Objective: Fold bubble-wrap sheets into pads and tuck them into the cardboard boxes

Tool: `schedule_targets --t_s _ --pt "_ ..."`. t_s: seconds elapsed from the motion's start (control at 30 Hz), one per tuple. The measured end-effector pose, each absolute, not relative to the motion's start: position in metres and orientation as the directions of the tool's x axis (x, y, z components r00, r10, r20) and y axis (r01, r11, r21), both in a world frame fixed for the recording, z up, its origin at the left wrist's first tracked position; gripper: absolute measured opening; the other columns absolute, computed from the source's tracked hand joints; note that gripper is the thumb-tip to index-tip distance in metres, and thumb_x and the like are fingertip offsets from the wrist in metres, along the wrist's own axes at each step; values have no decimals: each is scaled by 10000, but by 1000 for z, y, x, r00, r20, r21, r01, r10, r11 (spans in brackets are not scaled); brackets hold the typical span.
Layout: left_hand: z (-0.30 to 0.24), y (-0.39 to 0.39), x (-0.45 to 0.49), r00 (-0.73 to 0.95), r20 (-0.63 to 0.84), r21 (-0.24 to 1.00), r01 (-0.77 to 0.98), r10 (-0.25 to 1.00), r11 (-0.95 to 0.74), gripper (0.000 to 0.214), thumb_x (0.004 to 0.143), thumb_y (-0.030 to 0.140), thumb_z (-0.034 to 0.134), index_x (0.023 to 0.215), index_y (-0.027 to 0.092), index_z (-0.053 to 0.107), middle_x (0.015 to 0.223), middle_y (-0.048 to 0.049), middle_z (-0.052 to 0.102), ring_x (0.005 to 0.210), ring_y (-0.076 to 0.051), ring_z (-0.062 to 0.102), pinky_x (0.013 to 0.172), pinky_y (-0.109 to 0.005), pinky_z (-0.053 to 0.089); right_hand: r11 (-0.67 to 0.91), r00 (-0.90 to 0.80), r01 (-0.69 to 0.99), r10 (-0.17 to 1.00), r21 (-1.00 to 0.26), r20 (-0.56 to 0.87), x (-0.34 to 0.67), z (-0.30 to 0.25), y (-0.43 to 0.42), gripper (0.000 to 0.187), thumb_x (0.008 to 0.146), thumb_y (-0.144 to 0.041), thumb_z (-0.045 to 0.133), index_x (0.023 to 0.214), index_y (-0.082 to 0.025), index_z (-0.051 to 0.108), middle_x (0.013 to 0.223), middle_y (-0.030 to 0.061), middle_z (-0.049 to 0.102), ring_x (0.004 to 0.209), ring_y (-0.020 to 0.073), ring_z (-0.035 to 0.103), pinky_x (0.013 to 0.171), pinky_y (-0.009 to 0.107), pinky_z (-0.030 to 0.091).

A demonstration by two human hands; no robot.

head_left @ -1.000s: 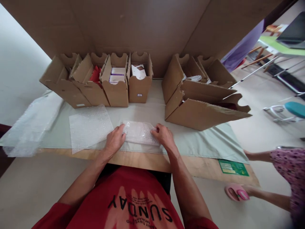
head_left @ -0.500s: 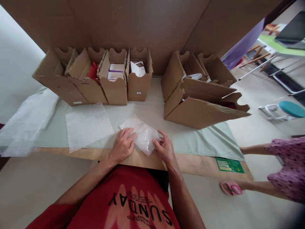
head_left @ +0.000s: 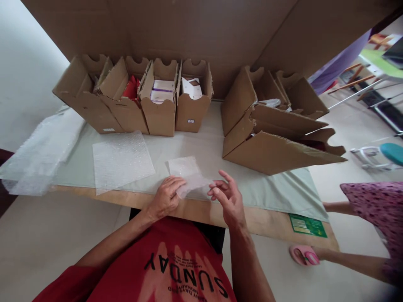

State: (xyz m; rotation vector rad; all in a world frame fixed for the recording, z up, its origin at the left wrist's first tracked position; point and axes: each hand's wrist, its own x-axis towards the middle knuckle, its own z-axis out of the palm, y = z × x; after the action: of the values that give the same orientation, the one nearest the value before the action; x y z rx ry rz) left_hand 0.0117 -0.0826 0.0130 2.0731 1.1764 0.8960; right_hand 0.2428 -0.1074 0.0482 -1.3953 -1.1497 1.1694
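Note:
A small piece of bubble wrap (head_left: 189,172) lies between my hands at the table's front edge, its right corner drawn out to a point. My left hand (head_left: 168,193) is closed, with bent fingertips gripping the wrap's lower left edge. At that right corner, the thumb and fingers of my right hand (head_left: 229,197) pinch the wrap, while the forefinger sticks out. A larger flat sheet of bubble wrap (head_left: 122,161) rests to the left of my left hand. Whether anything lies inside the small piece cannot be made out.
Several cardboard bins (head_left: 159,119) stand along the back, some holding small boxes and red packets. More cardboard bins (head_left: 283,151) are at the right. Stacked bubble wrap (head_left: 44,147) hangs over the left front edge. A green card (head_left: 308,225) lies near the right corner, beside another person's legs (head_left: 346,256).
My right hand has moved right and lifted, pulling the wrap's corner out. My left hand stays on the wrap's left side. The whole view has shifted slightly.

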Motion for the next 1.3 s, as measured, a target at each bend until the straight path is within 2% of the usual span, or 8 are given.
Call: schedule_targets --t_s 0.2,0.37,0.47,0.63,0.8,1.0,1.13,1.3 --pt "28 -75 4 312 148 880 391 938 -269 300 977 344 510 1033 176 752 980 -98 775 934 -220 704 877 -352 544 14 -83 337 996 -941 -15 251 39 -89 713 792 -443 769 1429 -268 502 1474 148 564 1304 288 567 925 397 530" --pt "35 -68 2 293 15 896 421 956 -143 310 915 385 555 1077 171 709 943 -56 756 821 -180 669 732 -270 505 -40 -84 248 994 -968 -63 227 21 -62 411 840 -479 685 1153 -214 655 963 54 727 875 204 669 762 311 528" --pt "32 -64 0 233 -34 877 474 972 -83 338 934 454 494 867 173 670 700 3 642 635 -142 574 597 -238 426 -45 -73 256 995 -966 -66 222 10 -52 299 833 -448 655 1008 -206 673 843 20 697 751 173 627 679 274 495" --pt "16 -53 3 130 79 732 666 988 -146 335 929 422 471 736 193 621 644 4 592 626 -157 559 629 -262 420 -86 -21 468 994 -879 -109 222 10 -43 363 834 -346 658 1164 -197 667 793 1 681 718 169 616 661 262 469" --pt "10 -46 7 133 82 542 826 988 -156 166 903 266 576 982 193 702 833 -37 707 778 -196 660 774 -298 500 -155 42 759 981 -632 -191 212 29 -43 508 875 -245 649 1378 -206 594 955 55 740 868 224 692 809 329 516" --pt "28 -41 11 116 -59 362 928 991 -87 444 916 246 640 1345 155 575 1198 -134 668 1064 -265 685 871 -344 539 -46 7 891 996 -452 -88 217 42 -35 591 864 -261 706 1426 -170 546 1436 175 584 1278 315 586 1041 419 481" --pt "36 -36 14 120 -134 344 937 984 -68 559 906 240 654 1430 129 495 1235 -154 653 1119 -292 676 915 -378 541 25 -101 896 984 -443 -148 221 47 -14 564 852 -247 718 1384 -138 568 1325 178 648 1229 307 590 1041 411 453" --pt "31 -35 13 112 -118 424 904 987 -52 650 871 193 658 1480 120 443 1173 -144 680 1089 -290 680 938 -407 539 54 -198 860 952 -508 -234 216 49 2 129 827 -217 701 952 -194 684 948 77 717 951 234 626 829 312 447"
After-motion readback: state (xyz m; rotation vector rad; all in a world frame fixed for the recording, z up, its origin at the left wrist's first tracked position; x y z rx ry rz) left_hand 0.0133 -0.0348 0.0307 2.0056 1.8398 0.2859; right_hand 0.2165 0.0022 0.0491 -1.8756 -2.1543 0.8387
